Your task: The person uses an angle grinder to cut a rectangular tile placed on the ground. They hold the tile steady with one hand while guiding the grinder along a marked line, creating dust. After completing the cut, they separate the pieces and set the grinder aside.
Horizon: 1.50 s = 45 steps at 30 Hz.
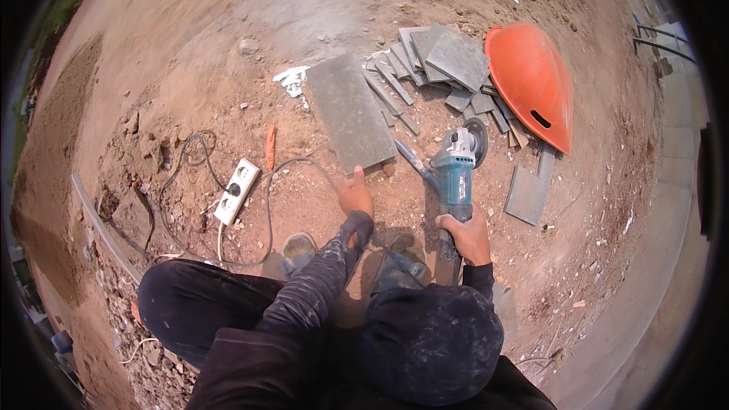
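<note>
A teal angle grinder with a grey metal head is in my right hand, whose fingers and thumb wrap its dark rear body. Its disc faces away to the right, clear of the slabs. My left hand is at the near edge of a large grey rectangular slab, thumb on the top and the other fingers hidden beneath or behind it. That slab lies tilted over the dirt in front of me. Below the grinder's head, a dark side handle sticks out to the left.
A pile of grey slabs and cut strips lies beyond, beside an upturned orange plastic basin. Another cut slab rests at right. Left are a white power strip, a looping cord and an orange marker-like stick.
</note>
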Tool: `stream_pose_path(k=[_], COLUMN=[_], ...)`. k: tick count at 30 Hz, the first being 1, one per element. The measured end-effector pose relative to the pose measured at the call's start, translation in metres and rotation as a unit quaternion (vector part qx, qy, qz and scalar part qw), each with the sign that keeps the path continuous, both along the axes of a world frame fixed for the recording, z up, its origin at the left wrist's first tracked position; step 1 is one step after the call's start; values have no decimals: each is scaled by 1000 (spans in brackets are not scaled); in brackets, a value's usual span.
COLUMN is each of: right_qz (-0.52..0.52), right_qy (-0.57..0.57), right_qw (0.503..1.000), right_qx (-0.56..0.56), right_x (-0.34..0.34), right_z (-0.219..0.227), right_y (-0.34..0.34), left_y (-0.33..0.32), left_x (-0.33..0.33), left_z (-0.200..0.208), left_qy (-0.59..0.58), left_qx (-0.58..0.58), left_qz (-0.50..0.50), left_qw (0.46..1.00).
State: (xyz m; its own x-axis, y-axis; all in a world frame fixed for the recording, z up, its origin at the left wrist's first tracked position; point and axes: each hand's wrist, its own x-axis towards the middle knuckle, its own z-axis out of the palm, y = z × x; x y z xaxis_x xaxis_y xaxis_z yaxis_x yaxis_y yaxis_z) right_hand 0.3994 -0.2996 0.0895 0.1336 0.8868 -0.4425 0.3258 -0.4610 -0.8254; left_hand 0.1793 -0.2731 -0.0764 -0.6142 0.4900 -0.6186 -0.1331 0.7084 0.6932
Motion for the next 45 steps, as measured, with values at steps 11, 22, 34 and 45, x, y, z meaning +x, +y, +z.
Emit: stream_pose_path(k=[11,22,34,45], right_qz=[-15,-32,17,3], right_qy=[21,20,34,-35], right_qw=[999,999,999,999], right_qx=[-31,-20,-22,6], right_x=[8,16,-1,-7], right_z=[-7,-9,3,-18], right_y=[-5,-9,7,27], left_y=[25,25,-12,-46], left_x=[-45,-74,-175,-123], left_z=[12,22,7,20], left_qy=[-3,-370,-353,127], left_qx=[-99,199,332,-60], left_qz=[-18,104,220,64], left_qw=[995,902,847,988])
